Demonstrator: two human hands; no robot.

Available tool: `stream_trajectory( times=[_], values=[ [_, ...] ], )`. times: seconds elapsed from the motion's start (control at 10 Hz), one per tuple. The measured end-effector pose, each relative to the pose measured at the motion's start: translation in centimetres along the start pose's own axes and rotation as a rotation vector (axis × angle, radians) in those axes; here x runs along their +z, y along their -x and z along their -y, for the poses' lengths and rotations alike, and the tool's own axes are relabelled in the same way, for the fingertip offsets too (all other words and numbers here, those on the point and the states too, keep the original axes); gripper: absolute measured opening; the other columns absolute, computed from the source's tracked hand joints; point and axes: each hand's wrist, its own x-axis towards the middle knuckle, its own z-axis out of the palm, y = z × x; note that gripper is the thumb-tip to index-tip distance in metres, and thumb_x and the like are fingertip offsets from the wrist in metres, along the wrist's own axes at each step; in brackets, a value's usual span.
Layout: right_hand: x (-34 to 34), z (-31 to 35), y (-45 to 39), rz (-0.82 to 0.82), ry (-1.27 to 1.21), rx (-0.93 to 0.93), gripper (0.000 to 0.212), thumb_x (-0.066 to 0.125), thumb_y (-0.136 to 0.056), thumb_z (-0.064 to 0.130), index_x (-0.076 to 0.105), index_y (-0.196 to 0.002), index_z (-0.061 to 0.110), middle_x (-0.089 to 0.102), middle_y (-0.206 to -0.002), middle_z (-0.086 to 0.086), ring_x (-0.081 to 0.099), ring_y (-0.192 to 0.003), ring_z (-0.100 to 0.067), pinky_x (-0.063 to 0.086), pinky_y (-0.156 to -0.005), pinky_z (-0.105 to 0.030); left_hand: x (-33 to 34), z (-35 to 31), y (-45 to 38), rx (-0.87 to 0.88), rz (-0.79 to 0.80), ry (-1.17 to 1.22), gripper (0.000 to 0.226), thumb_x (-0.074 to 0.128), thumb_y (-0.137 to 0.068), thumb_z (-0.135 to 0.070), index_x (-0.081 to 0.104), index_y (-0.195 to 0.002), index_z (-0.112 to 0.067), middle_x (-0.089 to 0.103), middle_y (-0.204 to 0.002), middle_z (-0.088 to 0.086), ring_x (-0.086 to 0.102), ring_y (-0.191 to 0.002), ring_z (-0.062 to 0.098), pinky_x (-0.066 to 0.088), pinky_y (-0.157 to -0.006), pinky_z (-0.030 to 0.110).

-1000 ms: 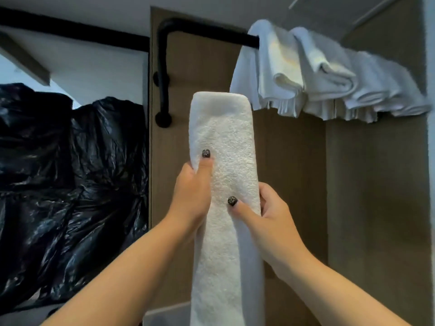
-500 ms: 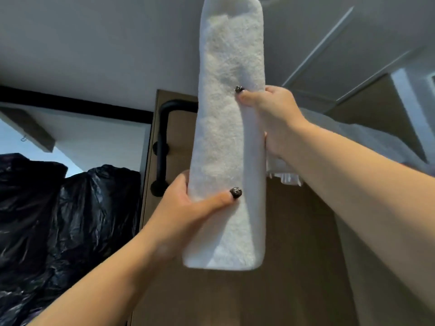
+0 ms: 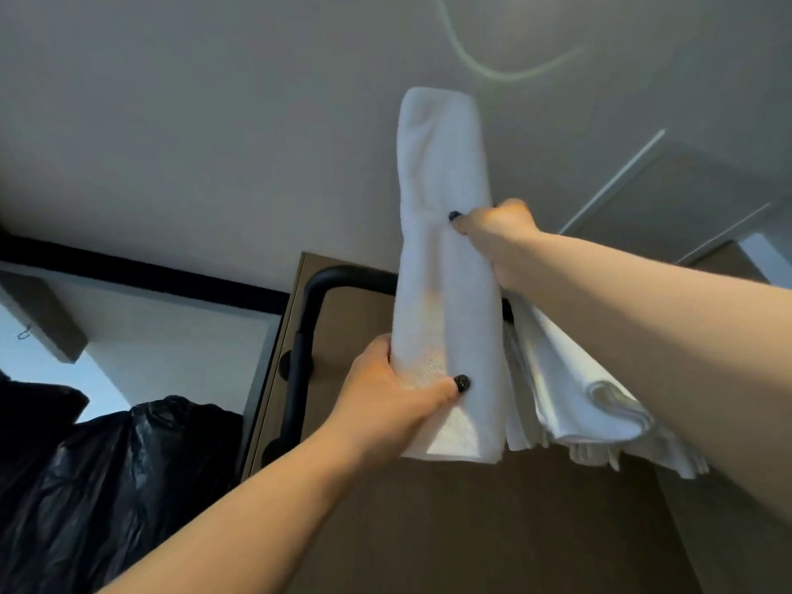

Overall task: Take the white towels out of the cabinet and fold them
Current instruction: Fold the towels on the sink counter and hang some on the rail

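Overhead, plain grey ceiling. Below it, brown wooden cabinet with a black rail bent across its top and down its left side. At far left, heaped black plastic bags. Draped over the rail at right, more white towels, partly hidden behind the right forearm.

In front of the cabinet, held high, a folded white towel: a long narrow strip, long axis close to upright, top end leaning slightly left against the ceiling, bottom edge just beside the hanging towels.

Left hand gripping the strip near its lower end, thumb across the front face, fingers wrapped round the left edge and behind. Right hand pinching the right edge near the middle, thumb on the front, remaining fingers curled behind and out of sight.

Probably mid-fold or about to hang: upper half free above the right hand, so likely to be tipped over the rail or folded down. Right hand nearer the rail; left hand nearer the body.
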Motion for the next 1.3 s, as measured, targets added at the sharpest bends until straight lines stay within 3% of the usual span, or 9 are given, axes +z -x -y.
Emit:
stream_trajectory(
  times=[0.3,0.4,0.6,0.7,0.9,1.0,1.1,1.2,1.3],
  values=[
    [3.5,-4.4,-3.3,-0.171,0.446,-0.26,0.047,0.052,-0.085,0.013,0.058,-0.125,0.035,0.043,-0.139,-0.004,0.049,-0.124,-0.029,0.042,-0.097,-0.03,0.7,6.9,-1.4,0.037,-0.093,-0.042,0.039,0.083,-0.074,-0.036,0.055,-0.102,-0.039,0.067,-0.103,-0.014,0.066,-0.092,0.003,0.058,-0.076,0.023],
    [4.1,-3.8,-3.5,-0.006,0.567,-0.378,0.025,0.056,-0.088,0.016,0.072,-0.095,0.033,0.062,-0.127,-0.001,0.06,-0.113,-0.026,0.047,-0.1,-0.033,1.3,7.9,-1.6,0.047,-0.108,-0.002,0.04,0.083,-0.074,-0.037,0.059,-0.106,-0.034,0.068,-0.102,-0.013,0.067,-0.092,0.003,0.059,-0.079,0.029],
    [3.9,-3.4,-3.0,0.351,0.75,-0.372,0.04,0.04,-0.098,0.051,0.067,-0.102,0.021,0.063,-0.101,0.001,0.056,-0.083,-0.01,0.039,-0.068,-0.025,2.2,9.4,-1.7,0.1,-0.101,0.019,0.044,0.082,-0.074,-0.041,0.06,-0.112,-0.036,0.067,-0.104,-0.016,0.065,-0.093,0.001,0.059,-0.076,0.025],
    [4.1,-3.4,-3.5,0.395,0.726,-0.335,0.043,0.04,-0.094,0.064,0.06,-0.1,0.027,0.053,-0.087,0.012,0.05,-0.079,-0.006,0.034,-0.074,-0.027,2.0,10.0,-1.9,0.124,-0.156,0.029,0.041,0.082,-0.073,-0.044,0.06,-0.107,-0.037,0.065,-0.102,-0.017,0.064,-0.092,-0.001,0.058,-0.072,0.022],
    [5.0,-3.0,-4.3,0.419,0.768,-0.366,0.039,0.049,-0.094,0.052,0.069,-0.101,0.019,0.065,-0.096,0.004,0.061,-0.093,-0.018,0.042,-0.082,-0.027,0.7,8.6,-3.3,0.274,-0.226,-0.312,0.108,0.079,-0.057,-0.066,0.013,-0.138,-0.039,0.014,-0.137,-0.024,0.022,-0.135,0.008,0.036,-0.113,0.044],
    [5.2,-2.6,-4.0,0.481,0.846,-0.42,0.031,0.051,-0.09,0.047,0.066,-0.094,0.021,0.063,-0.087,0.005,0.057,-0.081,-0.016,0.041,-0.072,-0.026,-0.6,6.6,-5.3,0.138,-0.039,-0.066,0.137,0.084,-0.05,-0.07,-0.013,-0.145,-0.049,0.013,-0.152,-0.023,0.028,-0.142,0.014,0.04,-0.11,0.048],
    [5.0,-2.7,-4.0,0.502,0.836,-0.425,0.022,0.043,-0.099,0.04,0.056,-0.097,0.022,0.057,-0.1,0.002,0.051,-0.091,-0.018,0.042,-0.079,-0.026,-1.1,5.0,-6.9,0.078,0.091,0.078,0.132,0.088,-0.056,-0.054,-0.001,-0.152,-0.037,0.046,-0.126,-0.022,0.055,-0.114,0.006,0.055,-0.076,0.027],
    [4.6,-3.3,-3.6,0.38,0.8,-0.426,0.026,0.036,-0.103,0.041,0.052,-0.1,0.021,0.053,-0.105,0.002,0.047,-0.094,-0.016,0.04,-0.07,-0.018,-0.8,4.9,-7.2,0.13,0.072,0.053,0.07,0.086,-0.068,-0.043,0.049,-0.126,-0.031,0.066,-0.105,-0.021,0.066,-0.094,0.002,0.056,-0.068,0.02],
    [4.0,-4.9,-2.4,0.178,0.797,-0.434,0.043,0.032,-0.098,0.054,0.058,-0.082,0.023,0.058,-0.082,0.005,0.054,-0.079,-0.022,0.037,-0.062,-0.032,-0.5,5.3,-6.4,0.052,0.058,0.161,0.052,0.086,-0.069,-0.036,0.063,-0.115,-0.026,0.073,-0.103,-0.01,0.072,-0.089,0.01,0.06,-0.072,0.028]
  ],
)
